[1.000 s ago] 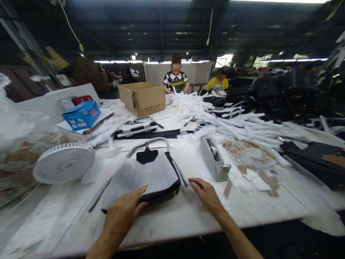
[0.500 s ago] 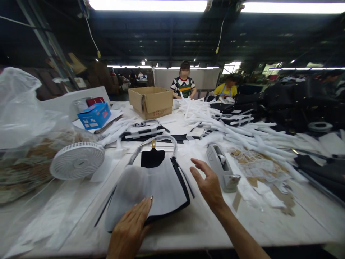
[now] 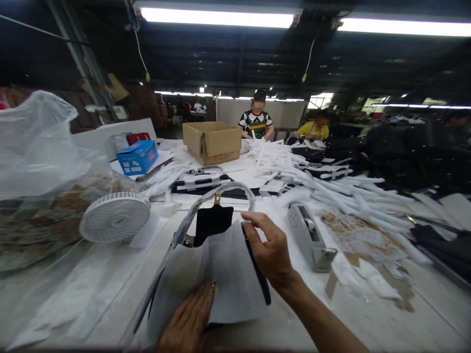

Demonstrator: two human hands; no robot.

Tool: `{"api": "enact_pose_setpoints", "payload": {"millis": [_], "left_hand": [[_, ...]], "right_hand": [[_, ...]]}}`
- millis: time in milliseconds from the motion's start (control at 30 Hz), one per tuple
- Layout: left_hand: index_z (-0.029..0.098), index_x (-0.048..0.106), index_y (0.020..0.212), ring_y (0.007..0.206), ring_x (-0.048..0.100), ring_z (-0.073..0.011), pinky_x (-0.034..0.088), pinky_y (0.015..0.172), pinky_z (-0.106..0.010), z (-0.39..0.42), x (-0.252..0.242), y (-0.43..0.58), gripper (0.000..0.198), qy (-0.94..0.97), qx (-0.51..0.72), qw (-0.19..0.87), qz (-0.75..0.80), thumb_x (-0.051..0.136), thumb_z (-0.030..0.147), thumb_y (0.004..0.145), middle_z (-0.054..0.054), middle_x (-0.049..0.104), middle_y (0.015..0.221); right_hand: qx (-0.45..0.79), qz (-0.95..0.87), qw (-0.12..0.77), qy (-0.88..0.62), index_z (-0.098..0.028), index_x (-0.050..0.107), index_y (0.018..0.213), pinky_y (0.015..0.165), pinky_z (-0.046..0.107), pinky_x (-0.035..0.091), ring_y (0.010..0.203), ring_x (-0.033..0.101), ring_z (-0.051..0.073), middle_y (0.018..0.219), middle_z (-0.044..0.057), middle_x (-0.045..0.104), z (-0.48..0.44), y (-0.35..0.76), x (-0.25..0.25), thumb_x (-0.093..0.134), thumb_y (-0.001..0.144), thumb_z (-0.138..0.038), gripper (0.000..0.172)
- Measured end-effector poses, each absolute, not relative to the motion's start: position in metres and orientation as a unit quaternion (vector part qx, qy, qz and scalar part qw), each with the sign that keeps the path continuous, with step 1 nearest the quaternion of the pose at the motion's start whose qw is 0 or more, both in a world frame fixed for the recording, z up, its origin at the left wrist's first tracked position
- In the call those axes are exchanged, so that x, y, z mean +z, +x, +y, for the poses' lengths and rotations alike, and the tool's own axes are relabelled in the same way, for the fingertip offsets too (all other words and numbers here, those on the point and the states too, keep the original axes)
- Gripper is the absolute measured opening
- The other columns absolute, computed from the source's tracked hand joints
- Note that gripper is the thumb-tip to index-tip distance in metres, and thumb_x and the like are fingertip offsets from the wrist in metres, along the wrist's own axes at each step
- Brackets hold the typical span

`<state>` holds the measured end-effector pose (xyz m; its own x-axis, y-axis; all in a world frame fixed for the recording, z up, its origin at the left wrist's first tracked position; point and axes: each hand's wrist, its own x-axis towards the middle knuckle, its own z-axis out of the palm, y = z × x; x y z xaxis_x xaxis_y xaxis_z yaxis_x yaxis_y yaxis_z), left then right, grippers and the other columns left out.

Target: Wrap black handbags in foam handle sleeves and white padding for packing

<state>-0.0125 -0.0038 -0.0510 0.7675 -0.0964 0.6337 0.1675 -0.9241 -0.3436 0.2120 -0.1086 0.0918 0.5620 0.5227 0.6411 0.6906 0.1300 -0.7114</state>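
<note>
A black handbag [image 3: 215, 223] with a wrapped handle [image 3: 221, 193] lies on the white table [image 3: 91, 289] in front of me. A white tissue sheet [image 3: 206, 274] covers most of its front. My left hand [image 3: 187, 321] rests flat on the lower part of the sheet, fingers stretched. My right hand [image 3: 270, 250] is at the bag's upper right corner, fingers curled and pinching the edge of the sheet and bag there.
A grey tape dispenser [image 3: 311, 238] stands right of the bag. A white fan [image 3: 115, 216] and a clear plastic bag [image 3: 40, 162] sit left. Farther back are a cardboard box [image 3: 212, 141], a blue box [image 3: 137, 157], white paper-wrapped strips [image 3: 331, 184] and two seated people [image 3: 257, 120].
My right hand rose from the table beside the bag and took hold of its upper right corner. My left hand slid lower on the sheet. The view tilted up.
</note>
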Motion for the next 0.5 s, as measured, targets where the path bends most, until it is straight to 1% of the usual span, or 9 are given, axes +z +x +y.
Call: {"api": "enact_pose_setpoints", "payload": {"millis": [67, 100, 167, 200, 233, 267, 367, 433, 500], "left_hand": [[0.011, 0.031, 0.148, 0.108, 0.066, -0.0168, 0.053, 0.088, -0.023, -0.005, -0.055, -0.015, 0.056, -0.922, -0.338, 0.187, -0.031, 0.037, 0.029, 0.096, -0.006, 0.064, 0.127], [0.012, 0.030, 0.149, 0.109, 0.065, -0.0168, 0.052, 0.089, -0.023, -0.006, -0.057, -0.016, 0.056, -0.923, -0.335, 0.184, -0.032, 0.037, 0.027, 0.096, -0.006, 0.064, 0.127], [0.012, 0.029, 0.149, 0.112, 0.064, -0.0170, 0.052, 0.090, -0.023, -0.008, -0.061, -0.018, 0.056, -0.926, -0.330, 0.179, -0.032, 0.035, 0.023, 0.094, -0.005, 0.063, 0.129], [0.012, 0.029, 0.149, 0.113, 0.063, -0.0169, 0.052, 0.091, -0.023, -0.008, -0.063, -0.019, 0.057, -0.927, -0.329, 0.176, -0.032, 0.033, 0.021, 0.093, -0.005, 0.062, 0.130], [0.012, 0.029, 0.149, 0.113, 0.063, -0.0166, 0.051, 0.092, -0.023, -0.009, -0.065, -0.020, 0.058, -0.927, -0.331, 0.174, -0.032, 0.033, 0.019, 0.092, -0.006, 0.062, 0.129], [0.013, 0.029, 0.149, 0.114, 0.063, -0.0163, 0.051, 0.092, -0.023, -0.009, -0.066, -0.020, 0.058, -0.927, -0.333, 0.173, -0.031, 0.033, 0.018, 0.091, -0.006, 0.062, 0.129], [0.013, 0.033, 0.148, 0.114, 0.063, -0.0166, 0.050, 0.094, -0.022, -0.009, -0.065, -0.020, 0.057, -0.926, -0.331, 0.178, -0.025, 0.035, 0.020, 0.091, -0.007, 0.062, 0.130], [0.012, 0.034, 0.147, 0.111, 0.064, -0.0178, 0.051, 0.092, -0.022, -0.009, -0.063, -0.020, 0.057, -0.926, -0.334, 0.173, -0.021, 0.040, 0.030, 0.094, -0.008, 0.064, 0.128], [0.012, 0.034, 0.147, 0.110, 0.065, -0.0194, 0.052, 0.091, -0.023, -0.008, -0.060, -0.021, 0.063, -0.929, -0.340, 0.145, -0.022, 0.044, 0.045, 0.094, -0.009, 0.065, 0.125]], "right_hand": [[0.036, -0.449, 0.604, -0.658, -0.022, 0.064, 0.115, 0.085, 0.037, 0.056, 0.096, 0.067, 0.022, 0.109, 0.008, 0.069, -0.085, 0.207, 0.105, 0.056, 0.086, -0.025, 0.030], [0.102, -0.421, 0.614, -0.660, -0.021, 0.061, 0.121, 0.083, 0.037, 0.057, 0.093, 0.068, 0.022, 0.109, 0.008, 0.069, -0.071, 0.207, 0.109, 0.059, 0.083, -0.025, 0.038], [0.226, -0.344, 0.650, -0.639, -0.019, 0.054, 0.128, 0.082, 0.038, 0.058, 0.089, 0.069, 0.022, 0.111, 0.009, 0.068, -0.043, 0.212, 0.112, 0.065, 0.076, -0.024, 0.054], [0.275, -0.304, 0.675, -0.613, -0.019, 0.053, 0.128, 0.083, 0.038, 0.058, 0.090, 0.069, 0.022, 0.112, 0.009, 0.068, -0.030, 0.215, 0.111, 0.068, 0.072, -0.023, 0.058], [0.313, -0.270, 0.700, -0.582, -0.019, 0.055, 0.123, 0.083, 0.038, 0.058, 0.092, 0.069, 0.022, 0.113, 0.008, 0.067, -0.020, 0.218, 0.110, 0.071, 0.067, -0.021, 0.058], [0.345, -0.247, 0.720, -0.549, -0.019, 0.059, 0.115, 0.084, 0.037, 0.058, 0.094, 0.069, 0.022, 0.112, 0.007, 0.067, -0.012, 0.220, 0.108, 0.074, 0.063, -0.020, 0.055], [0.395, -0.254, 0.733, -0.492, -0.018, 0.064, 0.088, 0.087, 0.036, 0.056, 0.093, 0.069, 0.022, 0.097, 0.003, 0.069, -0.005, 0.220, 0.105, 0.081, 0.053, -0.021, 0.039], [0.389, -0.282, 0.724, -0.495, -0.018, 0.065, 0.083, 0.090, 0.037, 0.055, 0.091, 0.069, 0.021, 0.088, 0.001, 0.070, -0.013, 0.214, 0.106, 0.083, 0.053, -0.024, 0.036], [0.376, -0.294, 0.715, -0.510, -0.018, 0.067, 0.087, 0.091, 0.038, 0.054, 0.091, 0.070, 0.022, 0.084, 0.001, 0.071, -0.027, 0.205, 0.108, 0.083, 0.056, -0.026, 0.036]]}}
